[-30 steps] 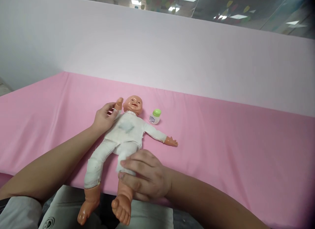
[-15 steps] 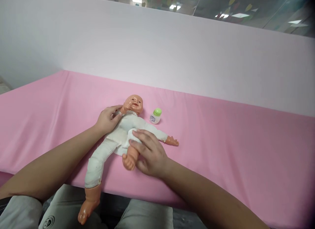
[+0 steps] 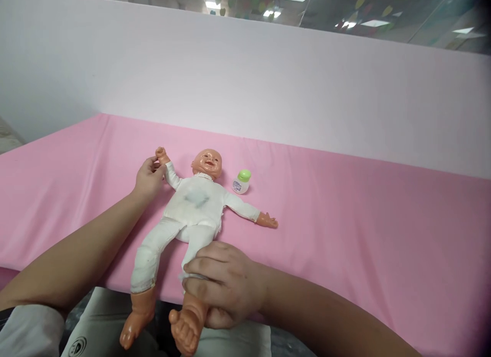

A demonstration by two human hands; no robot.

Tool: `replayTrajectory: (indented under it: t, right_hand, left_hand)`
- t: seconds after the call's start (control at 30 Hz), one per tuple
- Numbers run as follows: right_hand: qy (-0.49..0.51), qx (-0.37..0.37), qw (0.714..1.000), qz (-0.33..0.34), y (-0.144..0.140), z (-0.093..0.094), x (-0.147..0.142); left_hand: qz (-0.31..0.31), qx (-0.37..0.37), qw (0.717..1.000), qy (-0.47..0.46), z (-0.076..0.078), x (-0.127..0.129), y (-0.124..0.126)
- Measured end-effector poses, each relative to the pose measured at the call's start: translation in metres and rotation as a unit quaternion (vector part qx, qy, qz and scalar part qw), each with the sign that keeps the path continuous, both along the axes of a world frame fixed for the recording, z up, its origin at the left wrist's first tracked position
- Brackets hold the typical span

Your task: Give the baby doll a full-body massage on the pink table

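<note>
A baby doll [image 3: 192, 208] lies on its back, with a cloth body in white and a plastic head, hands and feet. My left hand [image 3: 149, 179] pinches the doll's arm at the wrist, out to the left of its head. Lower down, my right hand [image 3: 230, 283] is wrapped round the doll's leg just above the ankle. That leg and the other one reach past the near edge, feet hanging over my lap. A small clear bottle with a green cap [image 3: 241, 182] stands beside the doll's head, touched by neither hand.
Pink sheeting [image 3: 326, 234] covers the padded surface under the doll. A white wall panel [image 3: 268, 81] rises along its far side, with glass reflecting ceiling lights above it. My knees [image 3: 238, 339] are below the near edge.
My left hand has swung the doll's arm from beside its face out to the left. My right hand has brought the bent leg down, so it now lies straight over the near edge.
</note>
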State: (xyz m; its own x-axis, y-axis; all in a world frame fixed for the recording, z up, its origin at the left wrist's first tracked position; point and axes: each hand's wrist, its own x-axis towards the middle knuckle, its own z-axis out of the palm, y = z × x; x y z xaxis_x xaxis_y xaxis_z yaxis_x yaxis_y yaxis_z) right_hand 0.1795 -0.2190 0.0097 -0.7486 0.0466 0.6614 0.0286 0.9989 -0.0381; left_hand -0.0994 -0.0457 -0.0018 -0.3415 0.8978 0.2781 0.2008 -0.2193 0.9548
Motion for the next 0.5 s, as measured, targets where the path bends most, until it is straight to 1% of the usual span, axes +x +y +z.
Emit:
replayTrajectory:
  t: [0.07,0.13,0.2,0.27,0.33,0.4,0.47,0.5]
  right_hand:
    - [0.058,0.017,0.998,-0.035,0.002,0.003,0.007]
    - [0.103,0.035,0.99,-0.086,0.007,0.005,0.013]
    - [0.131,0.044,0.979,-0.153,0.016,0.004,0.016]
    - [0.128,0.034,0.965,-0.225,0.028,0.001,0.016]
    - [0.093,-0.007,0.953,-0.287,0.039,-0.003,0.015]
    - [0.057,-0.06,0.944,-0.32,0.046,-0.006,0.015]
    - [0.051,-0.084,0.942,-0.321,0.048,-0.006,0.016]
    - [0.062,-0.078,0.947,-0.307,0.046,-0.006,0.016]
  left_hand:
    - [-0.037,0.037,0.995,0.086,0.005,0.011,-0.014]
    - [-0.073,0.082,0.972,0.207,0.009,0.021,-0.025]
    - [-0.107,0.133,0.931,0.324,0.011,0.029,-0.031]
    - [-0.139,0.176,0.886,0.406,0.01,0.034,-0.032]
    - [-0.167,0.196,0.854,0.451,0.007,0.035,-0.028]
    - [-0.183,0.205,0.837,0.472,0.005,0.035,-0.025]
    - [-0.186,0.209,0.838,0.468,0.003,0.034,-0.023]
    - [-0.18,0.206,0.845,0.46,0.003,0.033,-0.023]
